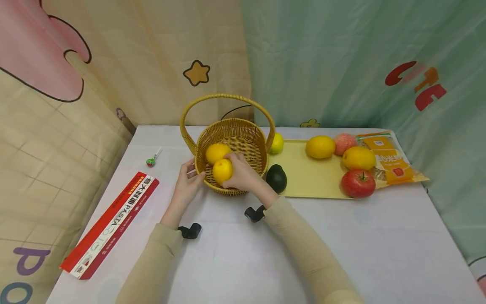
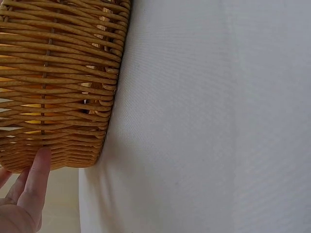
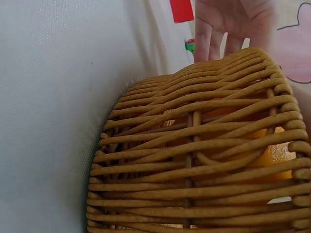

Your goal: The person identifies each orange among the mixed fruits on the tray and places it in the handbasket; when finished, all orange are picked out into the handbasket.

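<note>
A round yellow fruit (image 1: 222, 171) is in the grip of my right hand (image 1: 243, 173), inside the front of the wicker basket (image 1: 250, 145). Just behind it in the basket lies a lemon (image 1: 217, 153). My left hand (image 1: 188, 182) rests against the basket's left side, thumb near the rim. In the left wrist view, the extended left fingers (image 2: 39, 177) touch the woven wall. The right wrist view shows the left hand (image 3: 233, 24) beyond the basket wall (image 3: 194, 145), with yellow fruit glimpsed through the weave. My right hand is hidden there.
Right of the basket, a yellow tray (image 1: 311, 181) bears lemons (image 1: 320, 147), a pink fruit (image 1: 344, 144) and a red tomato (image 1: 358, 183). An avocado (image 1: 276, 178), green fruit (image 1: 277, 143) and food bag (image 1: 391, 158) are near it. Left lie a pasta box (image 1: 114, 223) and lollipop (image 1: 151, 161).
</note>
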{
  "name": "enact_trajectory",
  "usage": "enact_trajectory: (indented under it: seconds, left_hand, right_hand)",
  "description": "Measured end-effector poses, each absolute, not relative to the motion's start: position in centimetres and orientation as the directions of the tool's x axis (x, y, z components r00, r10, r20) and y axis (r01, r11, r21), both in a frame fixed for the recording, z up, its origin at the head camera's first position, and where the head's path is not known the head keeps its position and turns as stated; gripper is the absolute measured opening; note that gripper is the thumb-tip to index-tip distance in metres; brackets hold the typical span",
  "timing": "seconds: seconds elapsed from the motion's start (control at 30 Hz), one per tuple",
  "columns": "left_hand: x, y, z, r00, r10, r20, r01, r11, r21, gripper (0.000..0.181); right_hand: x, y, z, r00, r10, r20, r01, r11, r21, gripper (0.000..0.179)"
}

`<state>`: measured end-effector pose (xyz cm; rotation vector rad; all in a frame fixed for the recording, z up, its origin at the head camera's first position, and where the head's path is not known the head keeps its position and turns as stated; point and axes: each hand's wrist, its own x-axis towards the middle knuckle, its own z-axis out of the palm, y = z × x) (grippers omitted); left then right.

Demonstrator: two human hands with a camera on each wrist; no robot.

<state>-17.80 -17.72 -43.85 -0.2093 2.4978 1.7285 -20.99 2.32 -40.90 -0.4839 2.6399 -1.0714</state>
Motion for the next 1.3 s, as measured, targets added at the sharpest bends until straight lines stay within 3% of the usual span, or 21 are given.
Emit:
enact_trajectory:
  seconds: [0.33,0.8,1.3]
  left_hand:
    - [-17.9,-17.8,-44.0,-0.985,-0.049,-0.165,-0.172,0.34,0.925,0.065]
    - [-17.9,-17.9,-44.0,-0.983,-0.056,-0.174,-0.183,0.35,0.919,0.066]
    - [-17.8,-18.0,-44.2,-0.984,-0.048,-0.169,-0.175,0.342,0.923,0.068]
  right_hand:
    - [-22.0,1.0,-41.6,-0.926,-0.365,-0.1,-0.186,0.669,-0.72,0.083]
    - [-21.6,0.1,-41.4,-0.933,-0.352,-0.075,-0.22,0.723,-0.654,0.068]
    - [-20.0,3.7,-39.0,-0.93,-0.368,0.0,-0.254,0.642,-0.724,0.043]
